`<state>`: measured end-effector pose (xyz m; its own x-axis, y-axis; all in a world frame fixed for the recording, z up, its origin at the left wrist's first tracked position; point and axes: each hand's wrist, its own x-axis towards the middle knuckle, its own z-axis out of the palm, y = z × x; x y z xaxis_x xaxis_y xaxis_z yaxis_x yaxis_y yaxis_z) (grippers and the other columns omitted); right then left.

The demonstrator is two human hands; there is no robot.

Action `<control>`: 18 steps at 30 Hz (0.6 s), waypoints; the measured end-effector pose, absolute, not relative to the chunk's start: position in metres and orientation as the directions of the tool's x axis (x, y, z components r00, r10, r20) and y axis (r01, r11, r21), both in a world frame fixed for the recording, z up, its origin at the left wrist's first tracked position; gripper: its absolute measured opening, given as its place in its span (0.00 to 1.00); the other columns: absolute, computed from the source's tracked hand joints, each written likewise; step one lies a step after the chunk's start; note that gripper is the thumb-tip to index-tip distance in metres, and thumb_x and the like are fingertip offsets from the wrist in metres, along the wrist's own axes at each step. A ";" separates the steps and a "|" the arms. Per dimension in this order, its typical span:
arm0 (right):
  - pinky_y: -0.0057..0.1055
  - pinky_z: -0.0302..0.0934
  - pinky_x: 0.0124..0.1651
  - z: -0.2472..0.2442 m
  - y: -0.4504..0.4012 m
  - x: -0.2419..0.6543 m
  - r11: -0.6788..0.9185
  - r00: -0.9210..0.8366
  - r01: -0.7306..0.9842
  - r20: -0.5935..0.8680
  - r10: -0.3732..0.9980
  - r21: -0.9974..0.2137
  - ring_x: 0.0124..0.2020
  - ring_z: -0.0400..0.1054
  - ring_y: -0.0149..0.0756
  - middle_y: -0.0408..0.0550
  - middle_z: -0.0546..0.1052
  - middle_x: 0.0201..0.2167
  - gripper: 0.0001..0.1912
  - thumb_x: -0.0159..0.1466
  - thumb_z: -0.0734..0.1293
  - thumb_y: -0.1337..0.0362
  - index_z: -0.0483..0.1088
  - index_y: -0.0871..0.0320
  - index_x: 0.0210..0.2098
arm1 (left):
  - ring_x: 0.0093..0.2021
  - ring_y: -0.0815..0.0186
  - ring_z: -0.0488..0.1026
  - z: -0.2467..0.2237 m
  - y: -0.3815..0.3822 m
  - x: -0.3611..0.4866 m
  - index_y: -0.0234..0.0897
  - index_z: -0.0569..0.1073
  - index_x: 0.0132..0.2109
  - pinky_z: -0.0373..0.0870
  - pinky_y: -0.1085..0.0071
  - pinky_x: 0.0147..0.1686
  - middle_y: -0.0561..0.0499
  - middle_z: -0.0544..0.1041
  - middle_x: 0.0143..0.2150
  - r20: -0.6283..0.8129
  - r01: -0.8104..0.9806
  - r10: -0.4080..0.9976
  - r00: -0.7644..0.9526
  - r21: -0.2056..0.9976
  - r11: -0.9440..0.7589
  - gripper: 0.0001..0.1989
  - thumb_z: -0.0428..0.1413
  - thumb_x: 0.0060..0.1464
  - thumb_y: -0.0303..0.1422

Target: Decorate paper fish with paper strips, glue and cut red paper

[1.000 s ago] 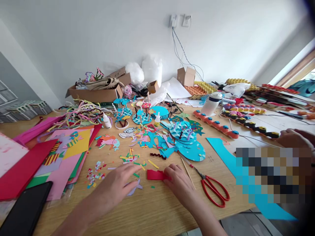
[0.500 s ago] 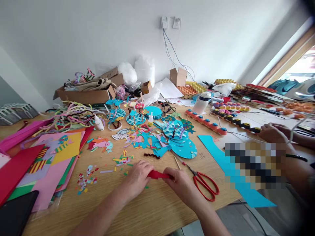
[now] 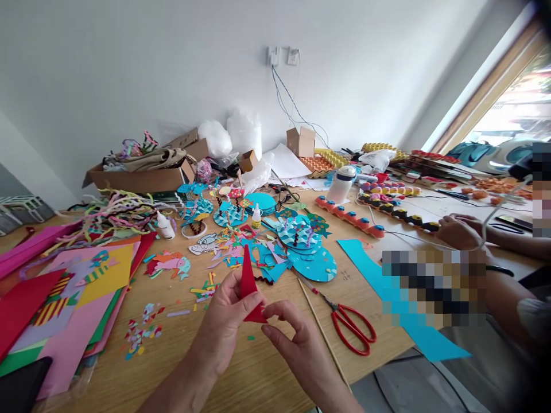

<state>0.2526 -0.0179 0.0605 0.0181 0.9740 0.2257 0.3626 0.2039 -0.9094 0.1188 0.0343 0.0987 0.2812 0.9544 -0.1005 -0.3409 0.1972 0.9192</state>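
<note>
The left hand (image 3: 226, 315) pinched red paper (image 3: 248, 278) above the bench (image 3: 172, 358), the right hand's (image 3: 297, 347) fingers (image 3: 282, 308) slightly parted at its corner.

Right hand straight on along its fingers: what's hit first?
Likely the red paper in the left hand: its lower end is right by the right hand, though depth leaves contact unclear.

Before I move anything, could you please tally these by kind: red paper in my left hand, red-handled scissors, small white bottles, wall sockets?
Red paper piece in left hand: 1
Red-handled scissors: 1
Small white bottles: 2
Wall sockets: 2
Total: 6
</note>
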 end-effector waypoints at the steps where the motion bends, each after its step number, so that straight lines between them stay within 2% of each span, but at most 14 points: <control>1: 0.30 0.59 0.41 0.058 -0.015 0.250 0.199 0.025 0.349 0.221 0.975 -0.916 0.37 0.67 0.36 0.45 0.75 0.32 0.03 0.58 0.65 0.65 0.71 0.55 0.32 | 0.27 0.70 0.69 0.100 0.033 0.119 0.36 0.69 0.32 0.65 0.76 0.30 0.55 0.73 0.25 -0.120 -0.391 0.958 0.261 0.894 0.219 0.13 0.64 0.40 0.34; 5: 0.28 0.57 0.34 0.045 -0.006 0.243 0.149 0.009 0.196 0.153 0.988 -0.969 0.30 0.65 0.34 0.44 0.73 0.26 0.09 0.57 0.66 0.57 0.71 0.56 0.28 | 0.29 0.69 0.70 0.098 0.035 0.116 0.36 0.70 0.30 0.66 0.75 0.30 0.55 0.74 0.26 -0.168 -0.519 0.968 0.185 0.820 0.241 0.13 0.66 0.38 0.33; 8: 0.26 0.53 0.28 0.039 -0.003 0.240 -0.008 -0.036 -0.020 -0.007 0.999 -1.000 0.23 0.60 0.30 0.42 0.69 0.19 0.18 0.55 0.66 0.48 0.68 0.58 0.23 | 0.30 0.68 0.71 0.094 0.039 0.111 0.36 0.71 0.30 0.67 0.75 0.29 0.55 0.74 0.27 -0.188 -0.534 0.976 0.106 0.817 0.216 0.15 0.67 0.34 0.33; 11: 0.26 0.52 0.29 0.039 -0.003 0.238 -0.131 -0.065 -0.182 -0.121 0.991 -0.975 0.22 0.58 0.29 0.41 0.68 0.17 0.20 0.51 0.68 0.47 0.67 0.59 0.21 | 0.28 0.69 0.70 0.091 0.043 0.105 0.36 0.71 0.29 0.66 0.76 0.28 0.56 0.74 0.26 -0.164 -0.504 0.984 0.065 0.846 0.174 0.15 0.67 0.35 0.35; 18: 0.25 0.49 0.29 0.046 -0.001 0.243 -0.194 -0.074 -0.214 -0.183 0.980 -0.957 0.21 0.55 0.28 0.40 0.67 0.15 0.20 0.51 0.69 0.48 0.66 0.59 0.19 | 0.25 0.72 0.68 0.087 0.058 0.081 0.33 0.74 0.29 0.67 0.77 0.27 0.54 0.74 0.24 -0.057 -0.375 0.997 0.055 0.924 0.074 0.12 0.64 0.41 0.38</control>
<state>0.2434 -0.0008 0.0461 -0.0739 0.9804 -0.1825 -0.2136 -0.1943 -0.9574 0.0815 0.0580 0.0875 0.0546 0.9969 -0.0573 -0.3749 0.0737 0.9241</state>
